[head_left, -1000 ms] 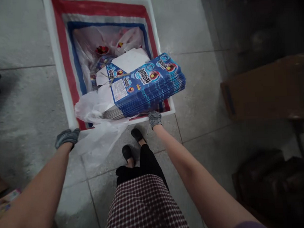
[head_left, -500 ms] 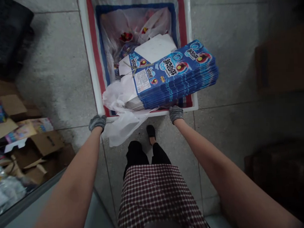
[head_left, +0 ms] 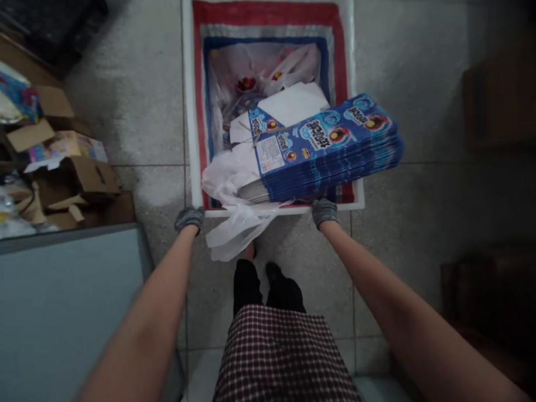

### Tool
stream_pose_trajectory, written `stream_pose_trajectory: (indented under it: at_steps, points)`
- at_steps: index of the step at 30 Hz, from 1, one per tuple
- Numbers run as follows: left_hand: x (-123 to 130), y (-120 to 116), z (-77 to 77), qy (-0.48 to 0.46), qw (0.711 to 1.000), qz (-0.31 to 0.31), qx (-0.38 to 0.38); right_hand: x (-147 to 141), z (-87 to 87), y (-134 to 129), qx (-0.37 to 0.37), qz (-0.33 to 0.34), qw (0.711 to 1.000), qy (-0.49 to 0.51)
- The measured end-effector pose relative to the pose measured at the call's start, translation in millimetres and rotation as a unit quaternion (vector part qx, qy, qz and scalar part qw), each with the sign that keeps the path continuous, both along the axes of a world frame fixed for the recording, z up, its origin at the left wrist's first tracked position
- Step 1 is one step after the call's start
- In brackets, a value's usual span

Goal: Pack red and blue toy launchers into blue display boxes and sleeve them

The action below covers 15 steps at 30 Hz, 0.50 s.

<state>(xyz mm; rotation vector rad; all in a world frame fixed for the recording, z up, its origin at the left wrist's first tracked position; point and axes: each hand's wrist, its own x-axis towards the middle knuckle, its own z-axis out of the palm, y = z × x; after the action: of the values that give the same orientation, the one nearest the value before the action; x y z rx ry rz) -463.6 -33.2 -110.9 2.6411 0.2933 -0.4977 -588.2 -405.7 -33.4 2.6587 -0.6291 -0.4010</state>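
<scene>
A white bin (head_left: pixel 191 110) lined with red, white and blue striped cloth (head_left: pixel 265 12) stands in front of me. My left hand (head_left: pixel 190 218), in a grey knitted glove, grips the bin's near left corner. Gloved the same way, my right hand (head_left: pixel 324 212) is closed on the near rim, right of the middle. A stack of flat blue printed cartons (head_left: pixel 327 146) tied with string lies across the bin, its right end jutting over the rim. Beside it a clear plastic bag (head_left: pixel 238 231) hangs over the near edge. Small colourful packets (head_left: pixel 246 84) show deeper inside.
Open cardboard boxes (head_left: pixel 95 175) with packaged goods crowd the left side. A grey-blue flat surface (head_left: pixel 65 308) lies at lower left, and a black case (head_left: pixel 46 27) at upper left. Brown boxes (head_left: pixel 504 105) stand at right on the tiled floor (head_left: pixel 409 219).
The bin, with both hands on its rim, sits lower and further right in view. The boxes at left have shifted up, and more of the grey-blue surface shows. My feet have changed places in a step.
</scene>
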Motion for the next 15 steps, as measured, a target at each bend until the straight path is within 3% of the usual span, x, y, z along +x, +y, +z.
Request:
stream_pose_trajectory:
  at_steps: [9,15]
  points:
    - [-1.9,2.5,4.7,0.007,1.0,0.001,0.009,-0.8,5.6,3.6,0.014,-0.01,0.999,-0.028]
    - [1.8,9.0,-0.2,0.0,1.0,0.014,0.007,0.3,7.6,11.2,0.006,-0.034,0.999,-0.013]
